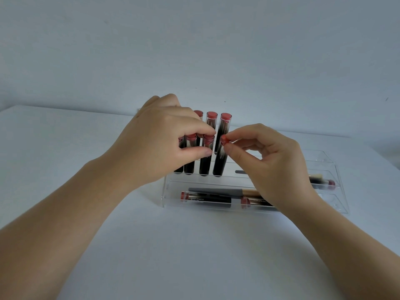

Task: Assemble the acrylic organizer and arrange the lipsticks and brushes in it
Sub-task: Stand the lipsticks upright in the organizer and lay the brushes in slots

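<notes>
Head view: the left hand (164, 135) grips an upright lipstick (206, 156) to steady the row, while the right hand (266, 156) pinches its neighbour (219, 161) at three o'clock, seating it in the acrylic organizer (337, 191) on the surface (194, 256).

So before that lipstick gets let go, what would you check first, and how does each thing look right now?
1. Right hand pinches the top of the tilted lipstick: ok.
2. That lipstick stands upright in its row: not ok, it leans.
3. Its base is seated in the acrylic organizer: cannot tell.
4. Left hand steadies the neighbouring lipstick: ok.
5. Back-row lipsticks stand upright: ok.
6. Brush lies in the front tray: ok.
</notes>
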Demonstrator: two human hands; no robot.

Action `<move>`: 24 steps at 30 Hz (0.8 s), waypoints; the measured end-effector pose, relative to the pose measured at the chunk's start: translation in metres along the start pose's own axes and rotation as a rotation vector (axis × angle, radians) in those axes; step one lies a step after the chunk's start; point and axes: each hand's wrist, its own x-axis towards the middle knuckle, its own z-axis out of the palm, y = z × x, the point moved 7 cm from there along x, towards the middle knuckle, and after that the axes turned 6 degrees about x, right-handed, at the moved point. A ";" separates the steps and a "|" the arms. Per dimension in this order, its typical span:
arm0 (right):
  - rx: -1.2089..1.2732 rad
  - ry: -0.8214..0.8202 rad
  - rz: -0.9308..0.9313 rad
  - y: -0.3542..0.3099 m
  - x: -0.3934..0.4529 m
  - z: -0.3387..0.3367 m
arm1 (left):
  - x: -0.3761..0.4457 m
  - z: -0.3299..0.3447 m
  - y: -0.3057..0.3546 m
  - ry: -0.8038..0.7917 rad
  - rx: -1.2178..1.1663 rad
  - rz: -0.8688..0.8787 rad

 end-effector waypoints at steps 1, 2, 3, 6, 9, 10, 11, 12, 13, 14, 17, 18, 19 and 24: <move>0.001 0.000 0.001 0.000 0.000 0.000 | 0.000 0.000 0.000 -0.002 0.000 -0.001; 0.002 0.000 0.003 0.000 0.000 0.000 | 0.000 0.000 0.000 -0.002 -0.002 -0.001; 0.006 -0.003 0.010 0.000 0.000 0.000 | 0.000 0.000 0.000 -0.002 -0.003 -0.002; 0.028 -0.012 0.035 0.002 -0.001 0.001 | 0.000 -0.002 0.000 0.005 0.002 -0.001; 0.017 -0.015 0.031 0.001 0.000 0.001 | -0.001 -0.006 -0.001 0.029 -0.009 -0.011; 0.012 -0.014 0.027 0.000 0.000 0.001 | -0.001 -0.009 -0.003 0.037 -0.018 -0.018; 0.011 -0.013 0.027 0.000 0.000 0.001 | -0.001 -0.011 -0.005 0.042 -0.028 -0.025; 0.014 -0.012 0.030 0.001 0.000 0.001 | -0.002 -0.014 -0.008 0.046 -0.037 -0.032; 0.018 -0.012 0.032 0.001 0.000 0.001 | -0.002 -0.017 -0.011 0.047 -0.044 -0.039; 0.019 -0.012 0.033 0.001 0.000 0.001 | -0.002 -0.020 -0.015 0.046 -0.050 -0.048; 0.016 -0.013 0.032 0.001 -0.001 0.001 | -0.005 -0.023 -0.024 0.008 -0.065 -0.078; 0.019 -0.013 0.034 0.001 0.000 0.001 | -0.005 -0.023 -0.025 -0.008 -0.067 -0.079; 0.021 -0.012 0.035 0.001 0.000 0.001 | -0.006 -0.023 -0.025 -0.023 -0.069 -0.077; 0.012 -0.010 0.024 0.000 0.000 0.001 | -0.006 -0.017 -0.023 -0.061 -0.079 -0.072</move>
